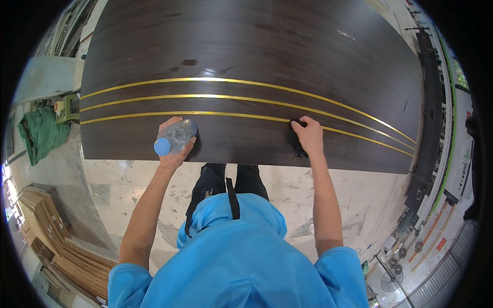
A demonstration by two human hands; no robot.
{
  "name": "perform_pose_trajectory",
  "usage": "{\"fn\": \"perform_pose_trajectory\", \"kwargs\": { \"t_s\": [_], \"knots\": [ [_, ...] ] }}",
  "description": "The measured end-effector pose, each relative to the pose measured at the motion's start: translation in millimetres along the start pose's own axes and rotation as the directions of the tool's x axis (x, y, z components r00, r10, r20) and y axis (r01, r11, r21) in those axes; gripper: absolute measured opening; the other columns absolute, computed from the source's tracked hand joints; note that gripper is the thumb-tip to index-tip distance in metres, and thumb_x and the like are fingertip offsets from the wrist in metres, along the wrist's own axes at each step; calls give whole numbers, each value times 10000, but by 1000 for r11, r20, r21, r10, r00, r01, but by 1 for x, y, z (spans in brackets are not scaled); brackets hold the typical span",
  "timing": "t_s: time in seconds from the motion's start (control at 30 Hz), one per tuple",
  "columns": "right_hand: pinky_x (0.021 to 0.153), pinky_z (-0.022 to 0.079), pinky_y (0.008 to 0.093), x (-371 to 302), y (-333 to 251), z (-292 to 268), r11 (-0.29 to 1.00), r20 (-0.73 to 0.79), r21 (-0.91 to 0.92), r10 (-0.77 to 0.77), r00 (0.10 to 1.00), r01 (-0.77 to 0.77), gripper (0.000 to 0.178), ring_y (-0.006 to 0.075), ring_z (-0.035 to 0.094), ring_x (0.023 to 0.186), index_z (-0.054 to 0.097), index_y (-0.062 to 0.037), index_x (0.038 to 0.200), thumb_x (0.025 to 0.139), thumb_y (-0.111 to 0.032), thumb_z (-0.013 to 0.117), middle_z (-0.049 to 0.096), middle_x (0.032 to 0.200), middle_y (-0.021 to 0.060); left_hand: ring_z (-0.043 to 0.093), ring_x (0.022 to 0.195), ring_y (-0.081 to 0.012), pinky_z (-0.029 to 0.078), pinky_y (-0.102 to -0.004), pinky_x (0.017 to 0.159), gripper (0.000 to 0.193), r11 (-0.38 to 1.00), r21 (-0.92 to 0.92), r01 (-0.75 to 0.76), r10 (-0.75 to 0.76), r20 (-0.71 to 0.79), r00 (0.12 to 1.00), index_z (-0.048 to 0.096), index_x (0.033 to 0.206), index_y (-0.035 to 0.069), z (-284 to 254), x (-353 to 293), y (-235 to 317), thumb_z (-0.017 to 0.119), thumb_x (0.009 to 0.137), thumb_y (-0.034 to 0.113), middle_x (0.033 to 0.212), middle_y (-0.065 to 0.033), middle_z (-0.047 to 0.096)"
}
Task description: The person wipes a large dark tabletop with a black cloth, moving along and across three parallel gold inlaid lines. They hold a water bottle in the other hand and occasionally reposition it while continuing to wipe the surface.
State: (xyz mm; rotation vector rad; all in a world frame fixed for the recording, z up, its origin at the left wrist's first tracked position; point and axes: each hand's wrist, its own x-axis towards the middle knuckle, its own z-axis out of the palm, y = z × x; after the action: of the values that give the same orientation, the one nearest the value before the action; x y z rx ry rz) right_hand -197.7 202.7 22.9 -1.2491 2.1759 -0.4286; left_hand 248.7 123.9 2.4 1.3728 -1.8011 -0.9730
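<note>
My left hand [177, 157] is wrapped round a clear plastic bottle [181, 134] with a light blue cap [163, 147]. The bottle leans over the near edge of a large dark brown panel [246, 56], its cap tilted toward me. In my right hand [311, 136] is a bunched black cloth [297, 142], pressed on the panel near the same edge. Three thin gold strips [205, 96] run across the panel from left to right, just beyond both hands. Small wet-looking dark spots [189, 62] show farther back on its surface.
A green bag or cloth [43, 132] hangs at the left beside a small green and yellow device [67, 109]. Stacked brown boards [69, 256] lie at the lower left. A long dark machine rail [424, 118] runs along the right, with a fan [392, 280] below.
</note>
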Motion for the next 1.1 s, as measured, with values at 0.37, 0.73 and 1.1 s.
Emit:
{"fn": "perform_pose_trajectory", "kwargs": {
  "t_s": [0.37, 0.73, 1.1],
  "knots": [
    [986, 565, 503, 0, -61, 31, 995, 26, -73, 65, 998, -63, 438, 449, 728, 1079, 793, -38, 1140, 878, -385, 740, 768, 1087, 260, 626, 1233, -307, 491, -417, 1113, 655, 989, -105, 103, -101, 22, 995, 646, 1309, 81, -2, 0, 5, 934, 751, 267, 1312, -89, 664],
    [946, 565, 472, -2, -4, -1, 985, -112, -67, 150, 982, -158, 481, 445, 729, 1075, 771, 10, 1160, 909, -400, 749, 769, 1095, 267, 681, 1146, -239, 536, -376, 1028, 604, 986, -142, 88, -91, -11, 996, 617, 1327, 22, 1, -6, -5, 913, 833, 205, 1278, -115, 685],
    [1015, 545, 497, 14, 151, -106, 874, -393, -73, 418, 819, -481, 460, 461, 698, 1175, 767, -28, 1208, 962, -413, 710, 756, 1200, 261, 607, 1270, -351, 415, -485, 1154, 486, 986, 146, 77, -57, -137, 989, 699, 1297, 2, -50, 0, -67, 827, 941, 307, 1337, -180, 689]
  ]
}}
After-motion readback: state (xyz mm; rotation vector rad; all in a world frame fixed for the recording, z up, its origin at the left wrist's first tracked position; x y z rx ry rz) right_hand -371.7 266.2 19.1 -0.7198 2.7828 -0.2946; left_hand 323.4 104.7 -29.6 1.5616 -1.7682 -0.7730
